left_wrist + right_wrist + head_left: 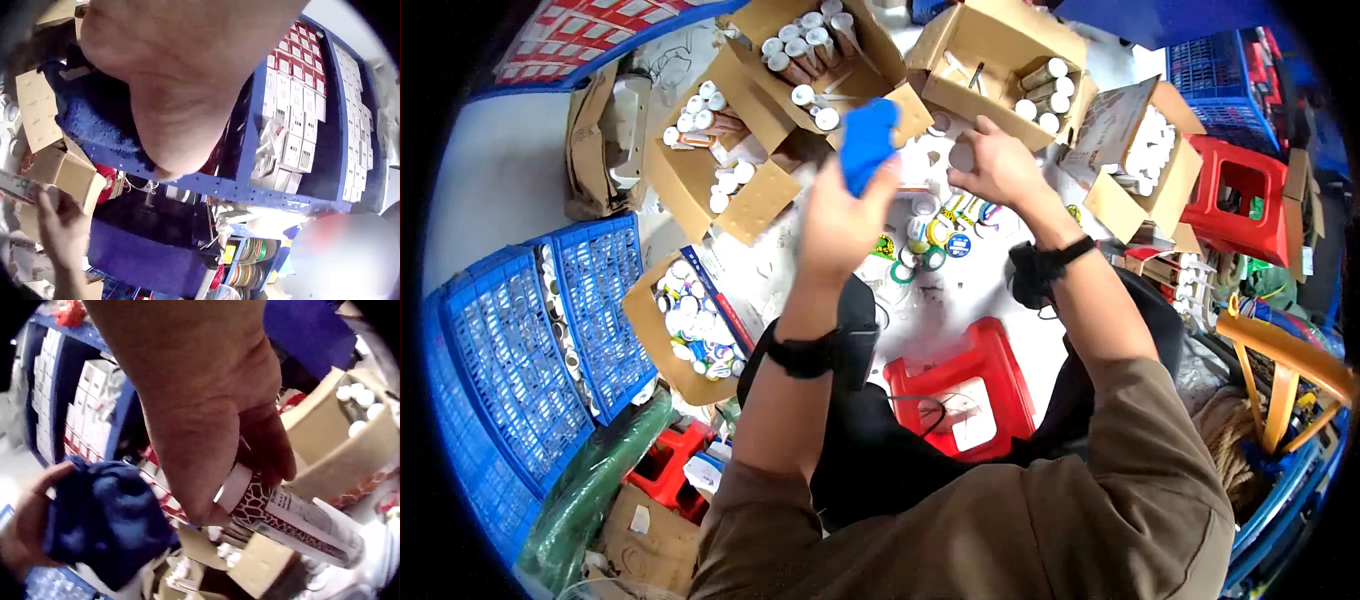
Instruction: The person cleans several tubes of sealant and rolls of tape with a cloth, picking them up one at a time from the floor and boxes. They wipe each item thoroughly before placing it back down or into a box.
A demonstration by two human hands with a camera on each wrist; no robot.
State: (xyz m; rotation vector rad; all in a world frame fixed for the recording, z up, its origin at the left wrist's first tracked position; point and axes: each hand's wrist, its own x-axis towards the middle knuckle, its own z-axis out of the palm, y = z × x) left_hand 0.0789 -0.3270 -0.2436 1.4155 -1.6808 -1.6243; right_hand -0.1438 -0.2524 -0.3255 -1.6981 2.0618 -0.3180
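Note:
My left hand (840,225) grips a bunched blue cloth (868,140) between thumb and fingers, raised over the middle of the work area. In the right wrist view the cloth (115,519) droops from that hand at the left. My right hand (1005,170) holds a cylindrical canister (294,519) by its capped end. This canister has a white cap and a brown-and-white cracked pattern with a printed label panel. From the head only its round end shows. Cloth and canister are apart. Below the hands lie several tape rolls (935,240) on the white surface.
Open cardboard boxes with white-capped canisters stand behind, including a left box (765,205) and a right box (1090,85). A box of small round containers (690,325) is at left. A red stool (1010,375) stands between the knees. Blue crates (520,350) line the left.

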